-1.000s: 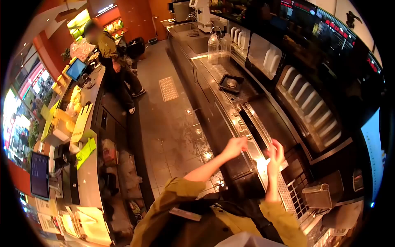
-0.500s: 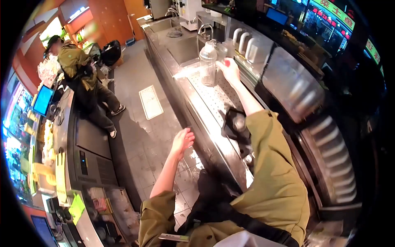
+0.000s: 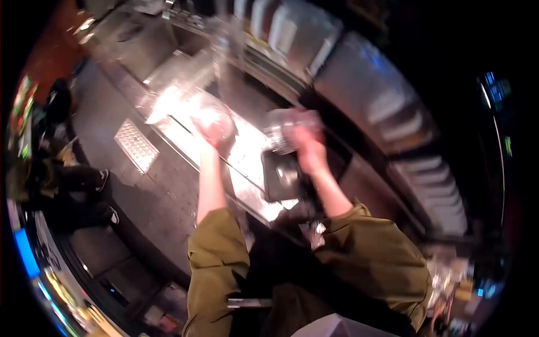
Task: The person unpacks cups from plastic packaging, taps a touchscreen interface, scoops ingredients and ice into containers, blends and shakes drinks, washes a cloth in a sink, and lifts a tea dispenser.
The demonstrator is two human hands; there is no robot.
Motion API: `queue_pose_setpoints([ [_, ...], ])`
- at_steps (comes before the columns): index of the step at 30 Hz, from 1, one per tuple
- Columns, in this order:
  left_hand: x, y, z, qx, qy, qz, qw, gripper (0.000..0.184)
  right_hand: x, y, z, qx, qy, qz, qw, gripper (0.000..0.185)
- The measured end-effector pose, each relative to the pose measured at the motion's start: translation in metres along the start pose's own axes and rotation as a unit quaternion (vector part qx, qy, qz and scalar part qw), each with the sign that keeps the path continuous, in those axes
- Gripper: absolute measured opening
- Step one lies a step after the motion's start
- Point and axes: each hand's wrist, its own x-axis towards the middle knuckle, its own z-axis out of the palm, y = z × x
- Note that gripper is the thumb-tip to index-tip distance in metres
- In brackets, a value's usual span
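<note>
My left hand [image 3: 206, 132] is wrapped round a clear, rounded container [image 3: 218, 115] over the brightly lit steel counter [image 3: 244, 151]; glare and motion blur hide its details. Another clear vessel [image 3: 278, 128], ribbed and tilted sideways, is in my right hand [image 3: 307, 143], the fingers closed round it. The two vessels are apart. Just below the right one, on the counter, lies a black square tray [image 3: 275, 180] with a round metal piece [image 3: 288, 175] in it.
White-handled containers [image 3: 286, 25] stand behind the counter, with more stacked containers [image 3: 432, 188] at the right. A sink [image 3: 132, 50] is at the upper left. A floor grate [image 3: 136, 146] lies left of the counter. Another person's legs [image 3: 81, 180] show at the left.
My left hand has risen from beside the counter and taken hold of a clear container. My right hand has closed on a clear vessel and brought it back over the tray. The view has turned.
</note>
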Motion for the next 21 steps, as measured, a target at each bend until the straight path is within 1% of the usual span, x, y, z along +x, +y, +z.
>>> queue_pose_setpoints([
  [1,-0.011,-0.006,-0.001,-0.002,-0.008,-0.016,1.000,0.068,-0.023,0.012,-0.055,-0.026,0.076,0.025,0.996,0.038],
  [2,-0.025,-0.012,0.001,-0.008,-0.009,-0.032,0.999,0.070,-0.042,-0.002,-0.087,-0.254,0.160,-0.016,0.954,0.033],
  [3,-0.041,-0.029,0.009,-0.006,0.020,-0.023,1.000,0.068,-0.062,0.002,-0.112,-0.237,0.215,-0.039,0.947,0.029],
  [4,-0.067,-0.046,0.024,0.000,0.045,-0.011,0.999,0.066,-0.075,0.020,-0.149,-0.389,0.219,-0.046,0.894,0.040],
  [5,-0.088,-0.061,0.031,0.008,0.065,0.004,0.998,0.064,-0.079,0.035,-0.178,-0.528,0.213,-0.049,0.821,0.051],
  [6,-0.107,-0.075,0.029,0.091,0.038,0.013,0.995,0.069,-0.078,0.033,-0.174,-0.636,0.143,-0.097,0.752,0.052],
  [8,-0.147,-0.108,0.018,0.252,-0.021,0.022,0.967,0.081,-0.070,0.048,-0.162,-0.697,0.094,-0.126,0.700,0.056],
  [9,-0.165,-0.125,0.008,0.318,-0.037,0.039,0.947,0.080,-0.069,0.062,-0.167,-0.663,0.119,-0.112,0.730,0.059],
  [11,-0.194,-0.154,-0.010,0.452,-0.073,0.084,0.885,0.083,-0.079,0.055,-0.162,-0.537,0.103,-0.096,0.832,0.066],
  [12,-0.208,-0.163,-0.015,0.506,-0.075,0.108,0.853,0.090,-0.103,0.036,-0.171,-0.511,0.077,-0.063,0.854,0.068],
  [13,-0.223,-0.173,-0.020,0.521,-0.067,0.137,0.840,0.098,-0.127,0.014,-0.186,-0.483,0.045,-0.033,0.874,0.070],
  [14,-0.237,-0.177,-0.027,0.531,-0.055,0.144,0.833,0.100,-0.164,-0.009,-0.205,-0.507,0.031,0.088,0.857,0.077],
  [15,-0.249,-0.179,-0.033,0.542,-0.044,0.156,0.825,0.102,-0.198,-0.020,-0.235,-0.587,-0.026,0.152,0.795,0.074],
  [16,-0.259,-0.179,-0.039,0.538,-0.037,0.143,0.830,0.103,-0.228,-0.007,-0.278,-0.730,-0.102,0.166,0.655,0.077],
  [17,-0.271,-0.177,-0.045,0.536,-0.025,0.131,0.834,0.104,-0.250,-0.020,-0.290,-0.752,-0.146,0.236,0.598,0.082],
  [18,-0.284,-0.176,-0.050,0.535,-0.011,0.117,0.836,0.105,-0.254,-0.011,-0.309,-0.759,-0.148,0.211,0.598,0.083],
  [20,-0.300,-0.175,-0.058,0.551,-0.023,0.115,0.826,0.104,-0.262,0.009,-0.348,-0.773,-0.150,0.162,0.595,0.087],
  [21,-0.307,-0.175,-0.061,0.559,-0.031,0.112,0.821,0.103,-0.254,0.008,-0.354,-0.766,-0.131,0.144,0.613,0.085],
])
